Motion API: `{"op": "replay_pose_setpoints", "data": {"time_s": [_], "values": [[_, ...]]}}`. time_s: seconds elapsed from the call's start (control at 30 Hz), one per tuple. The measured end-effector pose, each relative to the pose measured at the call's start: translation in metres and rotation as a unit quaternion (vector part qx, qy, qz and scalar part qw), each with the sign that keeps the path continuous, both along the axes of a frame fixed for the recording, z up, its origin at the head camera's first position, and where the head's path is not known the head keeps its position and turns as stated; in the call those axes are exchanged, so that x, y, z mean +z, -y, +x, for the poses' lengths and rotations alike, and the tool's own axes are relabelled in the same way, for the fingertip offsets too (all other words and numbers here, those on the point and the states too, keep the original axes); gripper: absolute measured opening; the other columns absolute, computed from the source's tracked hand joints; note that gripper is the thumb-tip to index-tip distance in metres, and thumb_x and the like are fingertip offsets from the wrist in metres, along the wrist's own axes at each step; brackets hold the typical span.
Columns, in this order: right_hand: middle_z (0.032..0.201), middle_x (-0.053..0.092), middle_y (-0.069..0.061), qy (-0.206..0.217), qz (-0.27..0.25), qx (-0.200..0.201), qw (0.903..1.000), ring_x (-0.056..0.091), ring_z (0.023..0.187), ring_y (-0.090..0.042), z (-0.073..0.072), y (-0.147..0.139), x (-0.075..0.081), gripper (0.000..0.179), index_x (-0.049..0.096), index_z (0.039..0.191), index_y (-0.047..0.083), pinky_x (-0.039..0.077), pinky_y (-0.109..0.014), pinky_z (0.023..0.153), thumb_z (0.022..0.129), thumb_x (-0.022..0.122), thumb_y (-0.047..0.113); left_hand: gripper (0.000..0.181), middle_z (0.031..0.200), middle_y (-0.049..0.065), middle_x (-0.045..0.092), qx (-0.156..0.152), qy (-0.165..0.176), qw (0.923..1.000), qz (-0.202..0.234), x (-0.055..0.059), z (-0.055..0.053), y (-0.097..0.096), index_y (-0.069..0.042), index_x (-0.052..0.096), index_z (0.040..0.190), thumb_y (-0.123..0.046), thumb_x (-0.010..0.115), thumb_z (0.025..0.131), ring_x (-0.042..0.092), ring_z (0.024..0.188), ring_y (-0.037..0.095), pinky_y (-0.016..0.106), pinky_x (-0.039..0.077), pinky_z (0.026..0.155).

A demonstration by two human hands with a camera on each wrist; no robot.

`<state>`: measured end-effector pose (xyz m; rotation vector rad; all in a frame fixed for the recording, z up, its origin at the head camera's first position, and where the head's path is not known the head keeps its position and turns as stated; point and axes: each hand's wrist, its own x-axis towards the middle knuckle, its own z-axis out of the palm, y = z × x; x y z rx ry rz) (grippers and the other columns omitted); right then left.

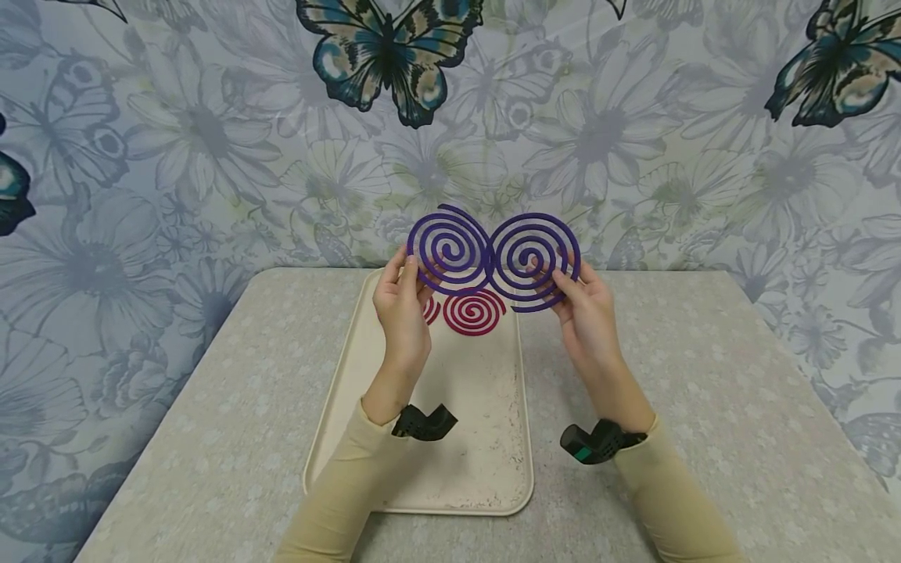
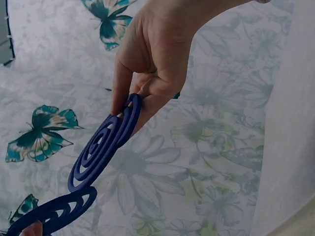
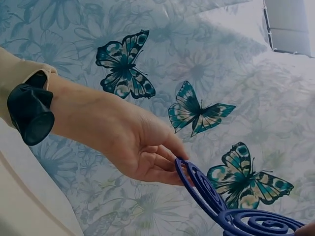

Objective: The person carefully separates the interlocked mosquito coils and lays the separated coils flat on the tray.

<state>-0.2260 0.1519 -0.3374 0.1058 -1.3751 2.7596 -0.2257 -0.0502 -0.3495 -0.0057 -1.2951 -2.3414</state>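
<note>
Two purple mosquito coils are held up side by side, their edges meeting in the head view. My left hand pinches the outer edge of the left purple coil, thumb in front and fingers behind. On the other side, my right hand pinches the right purple coil by its outer part. The wrist views show both coils tilted, with the left hand and right hand at opposite ends. Below them lies a red coil; another red coil is mostly hidden behind the left hand.
The red coils lie at the far end of a cream tray with a raised rim and dark specks. It stands on a table with a pale patterned cover. A wall covering with butterflies and flowers rises behind the table.
</note>
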Motion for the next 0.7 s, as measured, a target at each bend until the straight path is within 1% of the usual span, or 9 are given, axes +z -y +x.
{"op": "replay_pose_setpoints", "data": {"time_s": [0.1, 0.17, 0.27, 0.33, 0.4, 0.53, 0.7], "values": [[0.091, 0.072, -0.001, 0.01, 0.015, 0.002, 0.9998, 0.07, 0.074, -0.009, -0.0024, -0.0024, -0.0017, 0.027, 0.048, 0.124, 0.001, 0.058, -0.021, 0.066, 0.097, 0.047, -0.001, 0.037, 0.081, -0.004, 0.068, 0.002, 0.004, 1.0, 0.005, 0.0, -0.0002, 0.0021, -0.001, 0.05, 0.134, -0.013, 0.05, 0.099, 0.067, 0.072, 0.005, 0.018, 0.057, 0.071], [0.088, 0.073, 0.0, 0.012, 0.032, 0.0, 0.9994, 0.07, 0.07, -0.009, -0.0033, -0.0036, -0.0027, 0.034, 0.044, 0.131, 0.0, 0.058, -0.021, 0.063, 0.097, 0.046, -0.001, 0.037, 0.078, -0.004, 0.068, 0.002, 0.005, 0.9999, 0.009, 0.0, -0.0002, 0.0025, -0.001, 0.051, 0.133, -0.013, 0.051, 0.098, 0.067, 0.071, 0.005, 0.018, 0.057, 0.069], [0.085, 0.073, 0.001, 0.003, 0.053, -0.005, 0.9986, 0.07, 0.066, -0.008, -0.0047, -0.0054, -0.0041, 0.047, 0.034, 0.142, -0.002, 0.057, -0.02, 0.06, 0.096, 0.046, -0.004, 0.035, 0.078, -0.004, 0.069, 0.001, 0.008, 0.9999, 0.012, -0.0003, -0.0009, 0.0029, 0.0, 0.053, 0.131, -0.012, 0.051, 0.098, 0.067, 0.071, 0.004, 0.018, 0.057, 0.068], [0.082, 0.073, 0.0, -0.003, 0.058, -0.008, 0.9983, 0.07, 0.064, -0.008, -0.0055, -0.0065, -0.0047, 0.054, 0.03, 0.145, -0.001, 0.057, -0.02, 0.059, 0.095, 0.047, -0.006, 0.034, 0.078, -0.005, 0.069, -0.002, 0.012, 0.9998, 0.016, -0.0005, -0.0013, 0.0034, 0.001, 0.054, 0.13, -0.012, 0.05, 0.098, 0.067, 0.07, 0.004, 0.017, 0.056, 0.067], [0.078, 0.073, -0.001, -0.007, 0.061, -0.013, 0.998, 0.07, 0.063, -0.009, -0.0062, -0.0074, -0.0051, 0.055, 0.031, 0.145, -0.002, 0.056, -0.02, 0.057, 0.093, 0.049, -0.008, 0.034, 0.078, -0.005, 0.07, -0.006, 0.017, 0.9996, 0.02, -0.0003, -0.0018, 0.0039, 0.002, 0.054, 0.13, -0.011, 0.05, 0.098, 0.067, 0.07, 0.003, 0.016, 0.056, 0.066], [0.076, 0.073, -0.002, -0.01, 0.065, -0.016, 0.9977, 0.07, 0.063, -0.01, -0.0073, -0.0092, -0.0058, 0.053, 0.035, 0.142, -0.002, 0.056, -0.02, 0.056, 0.092, 0.051, -0.008, 0.036, 0.077, -0.006, 0.069, -0.017, 0.029, 0.9993, 0.017, -0.0004, -0.003, 0.0057, 0.004, 0.052, 0.132, -0.01, 0.05, 0.098, 0.067, 0.069, 0.002, 0.016, 0.056, 0.066], [0.075, 0.073, -0.001, -0.007, 0.073, -0.013, 0.9972, 0.07, 0.061, -0.01, -0.0083, -0.0105, -0.007, 0.048, 0.039, 0.138, -0.003, 0.056, -0.02, 0.055, 0.092, 0.052, -0.008, 0.036, 0.08, -0.007, 0.068, -0.024, 0.053, 0.9982, -0.011, -0.0021, -0.0064, 0.0107, 0.003, 0.053, 0.131, -0.011, 0.05, 0.099, 0.065, 0.07, 0.001, 0.014, 0.055, 0.066]]}}
